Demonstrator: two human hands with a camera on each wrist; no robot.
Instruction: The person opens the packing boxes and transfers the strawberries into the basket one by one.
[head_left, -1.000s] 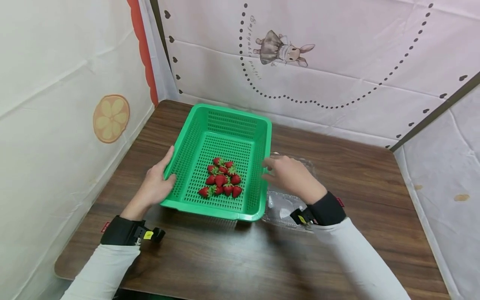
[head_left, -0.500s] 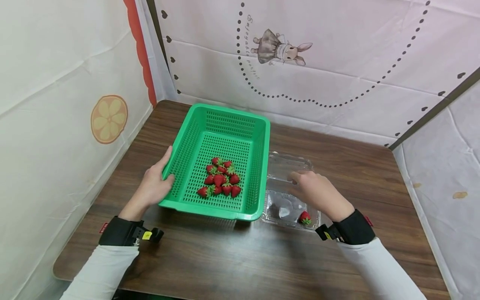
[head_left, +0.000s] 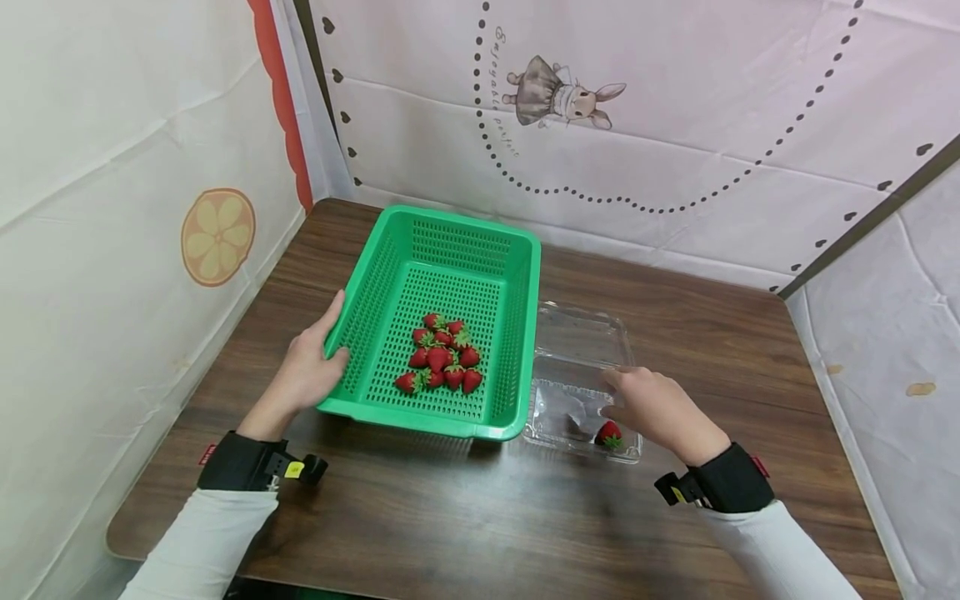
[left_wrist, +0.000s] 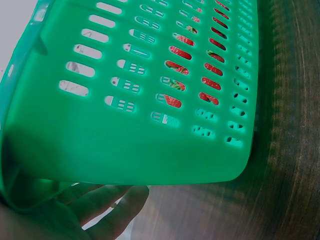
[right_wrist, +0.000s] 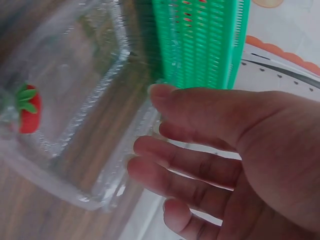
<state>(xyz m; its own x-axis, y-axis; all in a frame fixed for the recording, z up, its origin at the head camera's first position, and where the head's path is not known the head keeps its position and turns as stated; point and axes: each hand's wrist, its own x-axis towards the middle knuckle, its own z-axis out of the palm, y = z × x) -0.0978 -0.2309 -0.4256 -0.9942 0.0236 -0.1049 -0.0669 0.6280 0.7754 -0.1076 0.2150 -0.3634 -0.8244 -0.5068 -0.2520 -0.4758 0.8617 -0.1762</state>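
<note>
A green perforated basket (head_left: 517, 367) holds several red strawberries (head_left: 438, 358) with green leaves, in a cluster toward its near side. My left hand (head_left: 311, 367) grips the basket's left rim, thumb on the inner side; in the left wrist view its fingers (left_wrist: 117, 207) lie outside the basket under the rim. A clear plastic clamshell box (head_left: 547, 425) lies unfolded to the right of the basket. One strawberry (head_left: 609, 435) sits in the box's near right corner. Above that half hovers my right hand (head_left: 663, 408), fingers loosely bent with nothing between them in the right wrist view.
Everything stands on a dark wood-grain table (head_left: 465, 525). White printed cloth (head_left: 675, 108) hangs behind it and along both sides. The basket's right wall borders the clear box, whose lid half (head_left: 581, 333) lies toward the back.
My right hand has moved from the basket's right rim rightward and nearer, over the clear box. The strawberry in the box, hidden earlier, now shows. The left hand and basket stay in place.
</note>
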